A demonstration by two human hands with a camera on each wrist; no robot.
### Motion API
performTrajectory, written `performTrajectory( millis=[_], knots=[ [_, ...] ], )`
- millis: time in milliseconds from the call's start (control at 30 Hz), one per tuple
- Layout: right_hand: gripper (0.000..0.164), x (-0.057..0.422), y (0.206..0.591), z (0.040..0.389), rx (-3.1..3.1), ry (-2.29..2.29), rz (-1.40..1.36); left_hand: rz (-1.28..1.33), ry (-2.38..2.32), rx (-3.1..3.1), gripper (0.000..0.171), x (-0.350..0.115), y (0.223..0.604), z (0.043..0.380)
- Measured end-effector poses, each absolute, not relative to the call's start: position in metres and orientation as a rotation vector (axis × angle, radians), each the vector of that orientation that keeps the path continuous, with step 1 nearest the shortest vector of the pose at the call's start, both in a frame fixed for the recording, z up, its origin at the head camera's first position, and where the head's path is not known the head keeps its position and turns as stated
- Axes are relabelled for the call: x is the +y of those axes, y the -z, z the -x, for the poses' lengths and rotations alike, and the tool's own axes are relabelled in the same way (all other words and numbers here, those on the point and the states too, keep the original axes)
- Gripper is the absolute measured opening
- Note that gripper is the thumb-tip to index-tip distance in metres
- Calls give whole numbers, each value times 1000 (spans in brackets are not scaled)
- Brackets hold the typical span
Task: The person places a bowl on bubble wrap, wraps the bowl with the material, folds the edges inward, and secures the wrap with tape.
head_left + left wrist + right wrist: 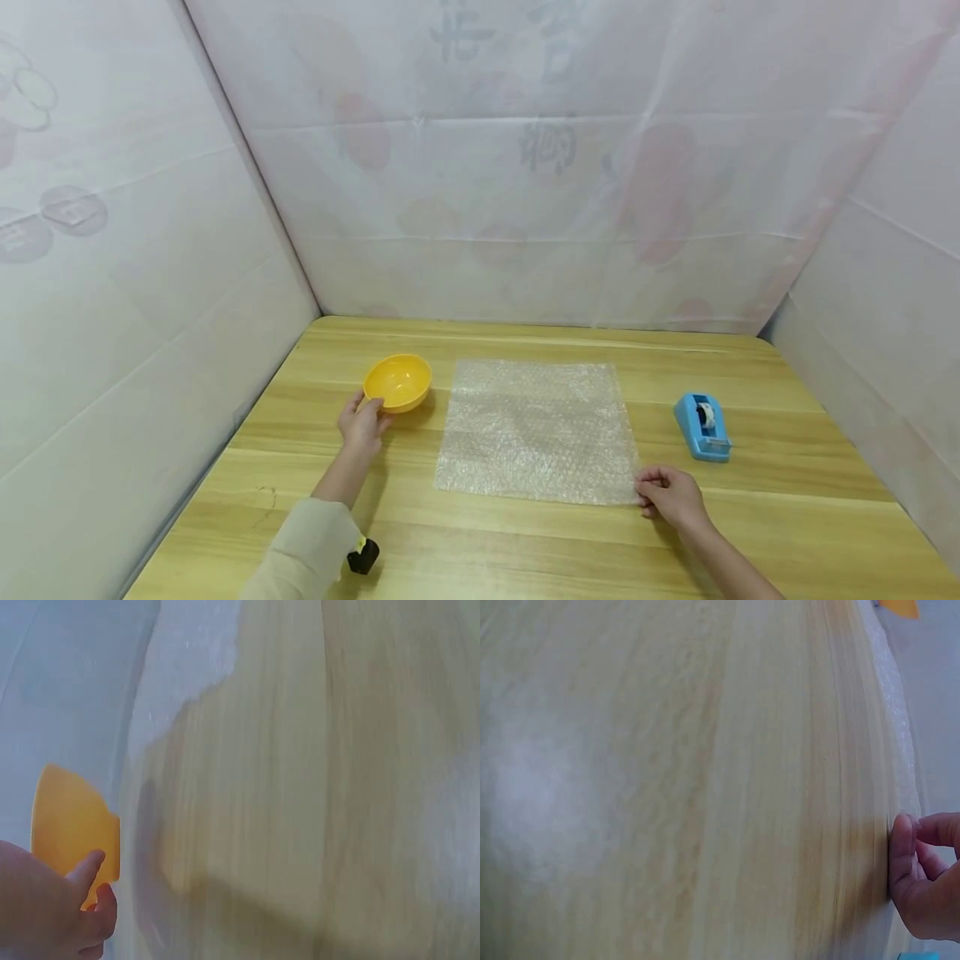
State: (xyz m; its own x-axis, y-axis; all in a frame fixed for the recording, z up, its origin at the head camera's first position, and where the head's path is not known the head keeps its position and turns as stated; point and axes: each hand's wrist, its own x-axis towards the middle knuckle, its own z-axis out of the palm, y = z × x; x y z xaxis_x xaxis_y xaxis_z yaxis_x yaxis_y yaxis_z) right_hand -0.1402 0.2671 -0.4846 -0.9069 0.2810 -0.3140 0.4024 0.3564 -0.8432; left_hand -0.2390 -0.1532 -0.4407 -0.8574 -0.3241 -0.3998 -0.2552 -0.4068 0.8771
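Observation:
My left hand (362, 423) grips a yellow bowl (399, 382) by its near left side, thumb at the rim and fingers under the wall. In the left wrist view the bowl (71, 821) stands upright just above the wooden table, its shadow beside it. A square sheet of clear bubble wrap (536, 429) lies flat to the right of the bowl. At its near right corner my right hand (671, 497) pinches the edge between thumb and fingers. The right wrist view shows that hand (926, 877) low at the tabletop, fingertips at the wrap's edge.
A blue tape dispenser (703, 427) with a roll of tape stands right of the wrap, beyond my right hand. White printed cloth walls (480, 275) close off the back and both sides of the wooden table (480, 550).

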Motion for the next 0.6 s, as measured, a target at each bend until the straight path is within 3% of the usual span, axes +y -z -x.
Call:
performTrajectory(
  millis=[600],
  knots=[
    [15, 268, 486, 139, 2508, 1585, -638, -589, 2526, -1897, 53, -85, 434, 229]
  ],
)
